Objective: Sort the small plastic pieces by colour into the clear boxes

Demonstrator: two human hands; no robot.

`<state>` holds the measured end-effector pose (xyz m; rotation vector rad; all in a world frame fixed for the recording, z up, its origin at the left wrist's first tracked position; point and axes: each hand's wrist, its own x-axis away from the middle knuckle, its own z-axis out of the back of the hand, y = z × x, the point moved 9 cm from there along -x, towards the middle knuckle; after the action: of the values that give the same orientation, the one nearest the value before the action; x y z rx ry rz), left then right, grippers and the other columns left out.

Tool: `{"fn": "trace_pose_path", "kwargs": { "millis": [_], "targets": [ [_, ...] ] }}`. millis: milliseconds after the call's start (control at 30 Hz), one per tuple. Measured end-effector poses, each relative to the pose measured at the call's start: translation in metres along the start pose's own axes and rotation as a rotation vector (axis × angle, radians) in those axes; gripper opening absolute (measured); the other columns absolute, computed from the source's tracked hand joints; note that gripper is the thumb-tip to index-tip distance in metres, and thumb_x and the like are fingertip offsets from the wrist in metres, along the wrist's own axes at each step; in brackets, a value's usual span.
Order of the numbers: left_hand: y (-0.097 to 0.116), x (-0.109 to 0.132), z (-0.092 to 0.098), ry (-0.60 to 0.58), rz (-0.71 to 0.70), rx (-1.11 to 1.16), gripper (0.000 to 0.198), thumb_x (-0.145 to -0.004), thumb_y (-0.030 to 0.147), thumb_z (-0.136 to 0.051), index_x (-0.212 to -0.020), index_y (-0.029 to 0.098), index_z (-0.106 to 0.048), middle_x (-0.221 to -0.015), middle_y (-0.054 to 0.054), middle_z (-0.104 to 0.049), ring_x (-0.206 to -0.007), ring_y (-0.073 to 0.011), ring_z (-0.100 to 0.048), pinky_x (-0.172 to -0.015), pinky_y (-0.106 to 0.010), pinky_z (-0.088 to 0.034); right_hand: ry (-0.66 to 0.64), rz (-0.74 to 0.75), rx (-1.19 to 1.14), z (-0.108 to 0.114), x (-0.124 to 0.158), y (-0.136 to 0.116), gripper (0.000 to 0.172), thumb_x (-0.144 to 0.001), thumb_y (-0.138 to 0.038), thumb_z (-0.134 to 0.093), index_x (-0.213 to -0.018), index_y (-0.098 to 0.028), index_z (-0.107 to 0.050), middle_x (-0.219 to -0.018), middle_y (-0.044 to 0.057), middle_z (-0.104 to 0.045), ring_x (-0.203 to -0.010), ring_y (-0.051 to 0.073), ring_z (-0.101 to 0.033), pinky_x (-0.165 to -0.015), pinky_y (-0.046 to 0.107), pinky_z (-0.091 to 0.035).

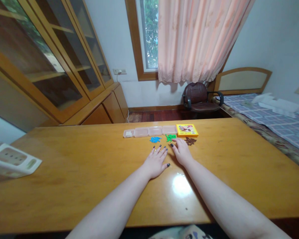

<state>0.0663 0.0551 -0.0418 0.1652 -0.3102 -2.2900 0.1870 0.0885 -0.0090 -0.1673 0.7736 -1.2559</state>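
My left hand lies palm down on the wooden table, fingers spread, with nothing in it. Just beyond its fingertips is a loose pile of small blue pieces. My right hand reaches to the near edge of a pile of small green pieces. Its thumb stands apart from the bent fingers, and no piece shows between them. Right of that hand, partly covered by it, sits a pile of small brown pieces. The pieces are too small to name.
Behind the piles, a row of clear plastic trays runs up to a yellow box with a printed picture. A white box-shaped object stands at the table's left. Beyond the table are a brown armchair, a bed and a glass-door cabinet.
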Motion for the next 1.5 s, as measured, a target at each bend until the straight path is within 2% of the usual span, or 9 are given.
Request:
{"fn": "trace_pose_path", "kwargs": {
  "millis": [433,567,733,833,967,1067,1167,1300,1500],
  "targets": [
    [-0.078,0.022,0.014,0.016,0.278,-0.074,0.068,-0.088,0.050,-0.034,-0.141,0.006,-0.030,-0.149,-0.018,-0.025,-0.139,-0.0291,-0.019,-0.113,-0.044,-0.015,-0.076,0.078,-0.036,-0.002,0.006,-0.016,0.029,-0.091,-0.031,-0.042,-0.111,-0.015,-0.056,-0.110,0.011,-0.060,-0.106,0.022,-0.050,-0.094,0.037,-0.038],
    [-0.115,0.032,0.026,0.047,0.378,-0.127,0.067,-0.088,0.049,-0.034,-0.142,0.009,-0.029,-0.150,-0.018,-0.022,-0.140,-0.0302,-0.013,-0.113,-0.050,-0.007,-0.134,0.110,-0.008,-0.006,0.007,-0.030,0.027,-0.091,-0.031,-0.044,-0.110,-0.017,-0.057,-0.108,0.010,-0.061,-0.104,0.021,-0.051,-0.092,0.036,-0.038],
    [-0.140,0.029,0.039,0.150,0.381,-0.110,0.071,-0.087,0.051,-0.036,-0.145,0.013,-0.019,-0.153,-0.018,-0.008,-0.141,-0.0302,-0.001,-0.110,-0.057,0.004,-0.325,0.204,-0.034,-0.032,-0.014,-0.070,0.023,-0.088,-0.029,-0.049,-0.104,-0.019,-0.062,-0.092,0.005,-0.067,-0.088,0.017,-0.058,-0.082,0.029,-0.041],
    [-0.148,0.021,0.041,0.159,0.364,0.026,0.074,-0.087,0.049,-0.038,-0.146,0.012,-0.015,-0.153,-0.018,-0.004,-0.141,-0.0297,0.001,-0.110,-0.055,0.003,-0.357,0.056,-0.097,-0.056,-0.045,-0.080,0.024,-0.089,-0.030,-0.045,-0.098,-0.020,-0.065,-0.087,0.004,-0.069,-0.077,0.015,-0.059,-0.069,0.025,-0.041],
    [-0.164,0.029,0.062,0.422,0.386,0.346,0.062,-0.088,0.035,-0.034,-0.144,0.013,-0.021,-0.153,-0.014,-0.014,-0.142,-0.0235,-0.008,-0.113,-0.045,-0.012,-0.400,-0.180,-0.203,-0.099,-0.065,-0.084,0.027,-0.089,-0.026,-0.042,-0.085,-0.016,-0.066,-0.078,0.005,-0.069,-0.068,0.014,-0.059,-0.060,0.022,-0.039],
    [-0.181,0.053,0.075,0.596,0.437,0.556,0.052,-0.086,0.029,-0.033,-0.136,0.015,-0.038,-0.141,-0.013,-0.041,-0.130,-0.0203,-0.039,-0.106,-0.036,-0.032,-0.339,-0.151,-0.153,-0.113,-0.059,-0.092,0.027,-0.088,-0.026,-0.042,-0.088,-0.018,-0.067,-0.083,0.005,-0.070,-0.074,0.015,-0.060,-0.063,0.023,-0.039],
    [-0.191,0.072,0.076,0.501,0.488,0.549,0.040,-0.082,0.031,-0.043,-0.117,0.017,-0.056,-0.115,-0.009,-0.063,-0.100,-0.0200,-0.059,-0.090,-0.034,-0.045,-0.410,0.051,-0.108,-0.122,-0.045,-0.112,0.026,-0.087,-0.030,-0.045,-0.099,-0.025,-0.068,-0.091,0.003,-0.071,-0.080,0.016,-0.061,-0.067,0.024,-0.041],
    [-0.201,0.084,0.072,0.293,0.575,0.383,0.023,-0.077,0.035,-0.052,-0.086,0.018,-0.063,-0.080,-0.003,-0.066,-0.072,-0.0166,-0.058,-0.068,-0.027,-0.045,-0.533,0.343,-0.105,-0.128,-0.028,-0.142,0.026,-0.086,-0.037,-0.049,-0.101,-0.032,-0.070,-0.095,0.000,-0.070,-0.086,0.016,-0.061,-0.073,0.024,-0.042],
    [-0.199,0.073,0.065,0.208,0.588,0.257,0.015,-0.071,0.033,-0.059,-0.075,0.019,-0.060,-0.071,0.001,-0.062,-0.063,-0.0136,-0.053,-0.056,-0.023,-0.036,-0.525,0.364,-0.036,-0.130,-0.032,-0.147,0.027,-0.087,-0.040,-0.051,-0.102,-0.029,-0.070,-0.093,0.003,-0.063,-0.081,0.015,-0.058,-0.073,0.024,-0.041]
  ]
}}
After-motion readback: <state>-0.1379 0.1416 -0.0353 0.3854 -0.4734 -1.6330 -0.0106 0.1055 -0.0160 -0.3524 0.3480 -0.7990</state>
